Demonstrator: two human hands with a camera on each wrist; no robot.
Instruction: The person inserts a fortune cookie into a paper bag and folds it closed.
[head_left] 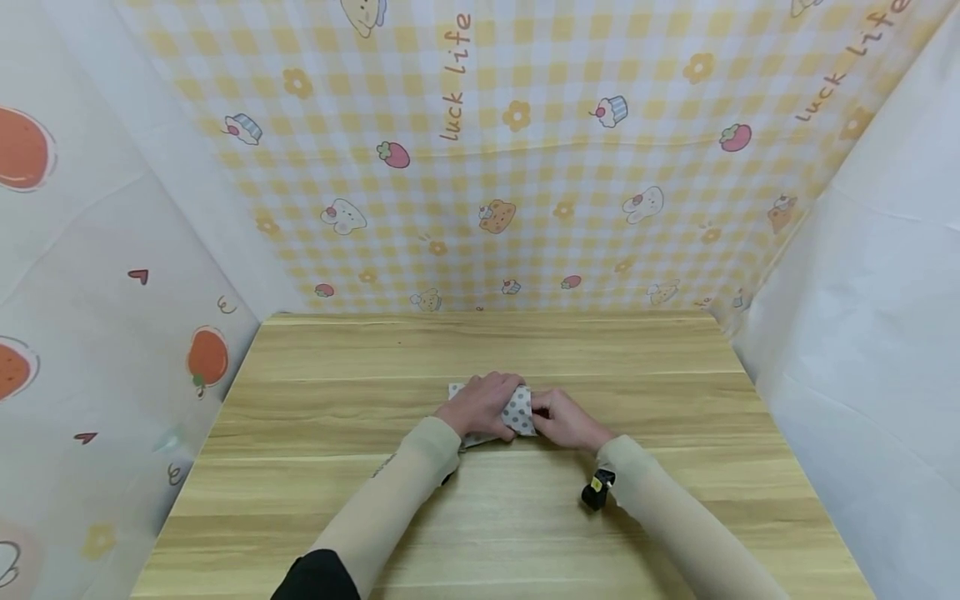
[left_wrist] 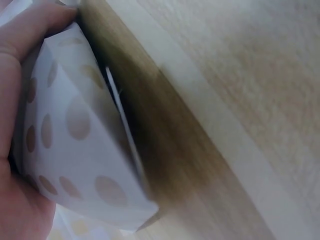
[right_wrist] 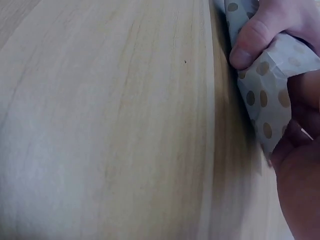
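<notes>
A white paper bag (head_left: 519,412) with grey-brown polka dots lies low over the middle of the table. My left hand (head_left: 486,406) grips it from above, its thumb (right_wrist: 243,56) pressing on the near face. At the bag's right end, my right hand (head_left: 564,418) has curled fingers at the open edge, and some fingertips are hidden behind the paper. In the left wrist view, the bag's other end (left_wrist: 85,135) looks creased, with a thin edge standing off beside it. Whatever the bag contains is out of sight.
The wood-grain table (head_left: 360,358) runs back to a yellow checked cloth (head_left: 480,175) with cartoon prints. White cloth (head_left: 862,333) hangs at the right side, and printed white cloth (head_left: 112,350) at the left. A small black device (head_left: 597,490) sits by the right cuff.
</notes>
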